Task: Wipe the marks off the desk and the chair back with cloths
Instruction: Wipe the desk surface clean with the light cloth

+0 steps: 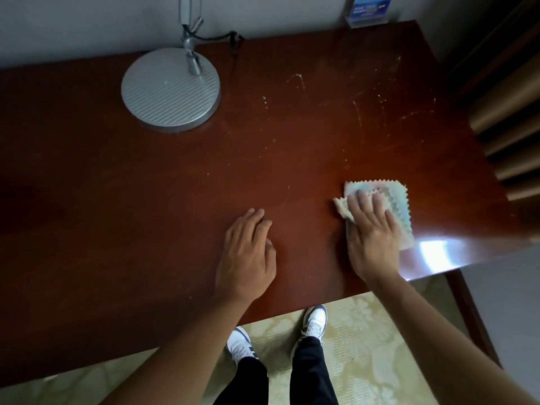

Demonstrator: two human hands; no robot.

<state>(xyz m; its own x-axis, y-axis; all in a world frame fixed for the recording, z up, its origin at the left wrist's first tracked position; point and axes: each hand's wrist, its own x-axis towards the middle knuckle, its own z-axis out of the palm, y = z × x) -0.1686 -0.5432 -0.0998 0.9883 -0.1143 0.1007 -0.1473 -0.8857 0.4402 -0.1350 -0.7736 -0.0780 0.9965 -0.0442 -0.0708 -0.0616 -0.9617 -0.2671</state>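
Pressing cloth [391, 206] flat under right hand [372, 232], straight-fingered grip, near worktop [146, 200] right edge; left hand [247, 252] bare, relaxed; sweep toward far-right marks [365, 103].

Dark red-brown desk [146, 200] w/ lamp base [171, 90], cloth [400, 206], pale marks [296, 80], card stand [369, 13].

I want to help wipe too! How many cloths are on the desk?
1. The cloth lies near the desk's right front corner, under the right hand. The left hand rests bare on the wood. Another cloth may be out of view.
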